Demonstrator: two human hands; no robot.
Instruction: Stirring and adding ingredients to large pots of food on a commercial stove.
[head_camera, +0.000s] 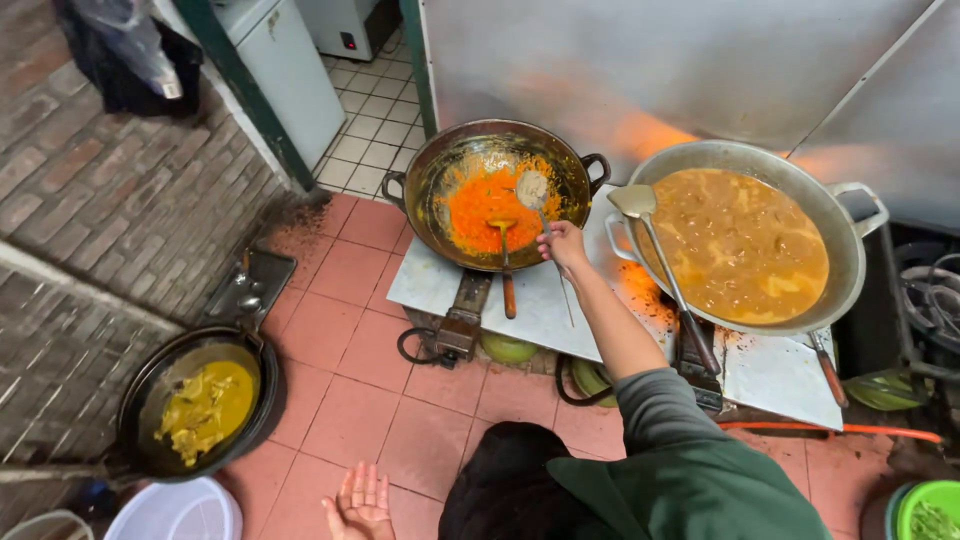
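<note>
Right hand (562, 243) reaches forward, fingers closed on the thin handle of a ladle (533, 189); its bowl, heaped with pale paste, sits beyond the hand over the orange sauce in the dark wok (492, 192). The wok rests at the stove's left edge. A wooden-handled spatula (505, 262) leans on its near rim. Left hand (360, 503) hangs low over the floor tiles, open, palm up, holding nothing.

Orange paste (492, 205), brown curry (740, 245), yellow dish (205, 408), terracotta floor tiles (360, 350).
</note>
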